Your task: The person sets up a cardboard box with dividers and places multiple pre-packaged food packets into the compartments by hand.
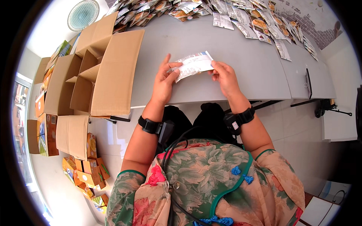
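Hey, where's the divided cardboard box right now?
The divided cardboard box is on the head view's left side, by the grey table, left of your left hand and the held packet.

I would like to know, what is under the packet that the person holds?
The grey tabletop shows around the packet, which the left hand and right hand hold. The packet covers the part directly beneath it, so anything there cannot be seen.

Carton (118, 75) left of the packet (193, 66)
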`<act>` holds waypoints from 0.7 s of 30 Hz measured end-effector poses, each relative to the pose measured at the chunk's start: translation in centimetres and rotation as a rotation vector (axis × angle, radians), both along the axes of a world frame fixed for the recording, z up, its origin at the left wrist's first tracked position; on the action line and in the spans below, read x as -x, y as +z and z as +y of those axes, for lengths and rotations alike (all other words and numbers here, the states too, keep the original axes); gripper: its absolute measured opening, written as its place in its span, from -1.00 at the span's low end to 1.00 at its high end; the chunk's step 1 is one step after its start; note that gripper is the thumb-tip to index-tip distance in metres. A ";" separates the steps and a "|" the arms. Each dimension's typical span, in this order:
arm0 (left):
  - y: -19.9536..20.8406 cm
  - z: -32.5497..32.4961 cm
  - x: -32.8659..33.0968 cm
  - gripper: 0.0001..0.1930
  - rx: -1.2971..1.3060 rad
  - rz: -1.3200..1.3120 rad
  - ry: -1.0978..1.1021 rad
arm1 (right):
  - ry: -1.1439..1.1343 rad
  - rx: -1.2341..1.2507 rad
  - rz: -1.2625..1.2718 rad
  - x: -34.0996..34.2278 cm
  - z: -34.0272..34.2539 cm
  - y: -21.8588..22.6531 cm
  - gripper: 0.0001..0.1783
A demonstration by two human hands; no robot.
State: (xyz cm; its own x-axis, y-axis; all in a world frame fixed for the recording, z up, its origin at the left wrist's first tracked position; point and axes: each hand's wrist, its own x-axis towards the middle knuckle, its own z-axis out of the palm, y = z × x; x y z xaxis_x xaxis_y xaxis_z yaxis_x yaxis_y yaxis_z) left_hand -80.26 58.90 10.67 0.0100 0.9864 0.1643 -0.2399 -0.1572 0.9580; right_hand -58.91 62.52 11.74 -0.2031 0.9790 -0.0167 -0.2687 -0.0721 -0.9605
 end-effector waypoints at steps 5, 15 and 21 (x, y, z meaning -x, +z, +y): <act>1.2 -0.8 -0.2 -0.67 -0.098 -0.059 -0.226 | -0.087 -0.006 0.086 0.1 -0.2 0.0 -0.61; 0.8 -0.7 -0.9 -0.67 -0.217 0.076 -0.062 | -0.081 -0.379 0.196 0.1 -0.9 -0.2 -0.77; 1.5 -1.2 -0.9 -0.68 -0.082 0.050 0.097 | -0.092 -0.415 0.203 0.3 -1.3 0.3 -0.79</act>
